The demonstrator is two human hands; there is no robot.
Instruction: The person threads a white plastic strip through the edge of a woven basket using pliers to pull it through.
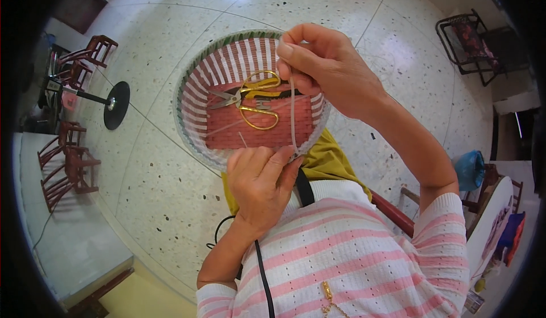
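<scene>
In front of me stands a round woven basket (pixel 196 93), striped red and white, with a pale rim. A thin whitish strip (pixel 293 113) runs between my hands over its right side. My right hand (pixel 327 68) pinches the strip's upper end, raised by the far right rim. At the near rim my left hand (pixel 259 181) is closed on the lower end, its fingertips partly hidden. Inside the basket lie scissors (pixel 259 127) with gold handles and blades spread. Beneath them is a tool with yellow and black handles (pixel 273 94), of a kind I cannot make out.
Under the basket is olive-yellow cloth (pixel 335 161). Speckled floor (pixel 159 204) surrounds it. Wooden chairs (pixel 71 170) and a stand's round black base (pixel 116 105) are at left. A folding chair (pixel 469 42) and a blue bag (pixel 469 170) are at right. Cables (pixel 263 278) hang across my front.
</scene>
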